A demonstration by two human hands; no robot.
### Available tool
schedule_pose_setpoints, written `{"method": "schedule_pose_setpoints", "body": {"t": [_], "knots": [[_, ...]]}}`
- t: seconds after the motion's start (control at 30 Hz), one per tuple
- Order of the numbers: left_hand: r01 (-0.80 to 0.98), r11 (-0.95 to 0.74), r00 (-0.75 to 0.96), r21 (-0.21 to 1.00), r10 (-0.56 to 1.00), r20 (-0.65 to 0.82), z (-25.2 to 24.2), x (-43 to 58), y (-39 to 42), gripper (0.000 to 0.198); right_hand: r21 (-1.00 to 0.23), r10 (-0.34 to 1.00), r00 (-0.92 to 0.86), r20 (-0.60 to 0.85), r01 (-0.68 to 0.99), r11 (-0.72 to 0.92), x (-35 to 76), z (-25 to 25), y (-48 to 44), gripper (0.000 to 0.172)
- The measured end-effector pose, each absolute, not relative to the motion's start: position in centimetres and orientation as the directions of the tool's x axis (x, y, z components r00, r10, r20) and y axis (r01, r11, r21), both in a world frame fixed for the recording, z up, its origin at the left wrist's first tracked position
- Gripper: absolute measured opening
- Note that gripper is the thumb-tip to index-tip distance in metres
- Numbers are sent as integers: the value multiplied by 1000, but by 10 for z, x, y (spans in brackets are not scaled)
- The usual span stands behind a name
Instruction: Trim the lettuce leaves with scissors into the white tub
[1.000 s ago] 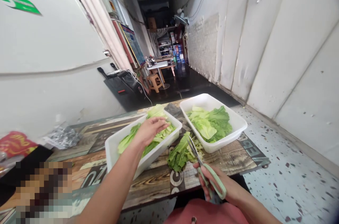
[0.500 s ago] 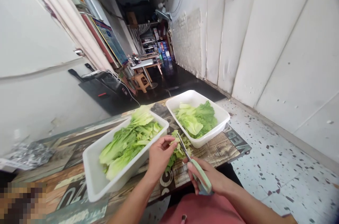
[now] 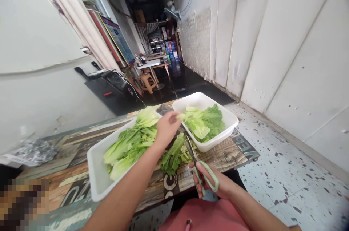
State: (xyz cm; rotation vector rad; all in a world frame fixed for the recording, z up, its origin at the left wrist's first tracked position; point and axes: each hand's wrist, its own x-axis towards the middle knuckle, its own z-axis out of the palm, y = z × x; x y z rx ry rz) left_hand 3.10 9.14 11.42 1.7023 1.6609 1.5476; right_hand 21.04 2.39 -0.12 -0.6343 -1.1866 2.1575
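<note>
My left hand (image 3: 169, 125) is at the near-left rim of the right white bin (image 3: 231, 123), its fingers pinched on a small pale green lettuce piece (image 3: 180, 116), blurred by motion. In that bin lie cut lettuce leaves (image 3: 205, 123). My right hand (image 3: 222, 183) grips scissors (image 3: 208, 173) with light green handles, their blades slightly apart and pointing away from me over the table. Left of the blades, a pile of leafy trimmings (image 3: 174, 156) rests on the wood. The left white bin (image 3: 94, 172) holds many lettuce leaves (image 3: 127, 143), partly behind my left forearm.
Both bins stand on a wood-patterned table (image 3: 223, 158) with lettering. A dark cloth-like bundle (image 3: 164, 109) is between them at the back. Crumpled silvery material (image 3: 38, 151) lies at the far left. Beyond are a stool (image 3: 148, 82) and a small table (image 3: 149, 64).
My left hand has moved away from the scissors, up to the right bin's rim, with the lettuce piece. The scissors' handles have spread, and the leafy trimmings show more fully.
</note>
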Motion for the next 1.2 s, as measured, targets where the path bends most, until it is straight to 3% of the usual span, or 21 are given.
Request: {"method": "schedule_pose_setpoints", "body": {"t": [0.07,0.13,0.23,0.33,0.4,0.57,0.8,0.97,1.1,1.2], "knots": [[559,-304,-124,772,889,440,138,26,107,60,-846,697,-704,-137,-283,-452,210,-3,24,63],[665,-297,-53,686,897,440,157,8,111,70,-846,707,-693,-139,-288,-448,211,-5,24,61],[877,-173,-14,448,923,384,169,-35,98,43,-846,702,-697,-148,-278,-455,214,-11,25,59],[980,18,-60,197,975,212,156,-80,85,22,-841,694,-703,-154,-275,-465,212,-17,25,59],[994,34,-48,100,989,143,139,-102,84,24,-835,692,-705,-159,-278,-474,209,-19,25,59],[990,-131,137,-50,981,136,108,-127,97,37,-842,686,-701,-194,-240,-483,205,-17,24,64],[968,-250,236,20,933,271,122,-138,100,24,-857,717,-653,-244,-202,-475,213,-12,21,70],[961,-167,23,222,845,535,134,-144,88,34,-885,716,-670,-198,-192,-425,209,-11,19,66],[966,-198,31,167,730,683,139,-140,75,29,-895,694,-690,-208,-152,-420,207,-8,19,70],[964,-209,37,164,715,698,144,-127,67,23,-903,676,-711,-193,-142,-407,208,-5,19,69]]}}
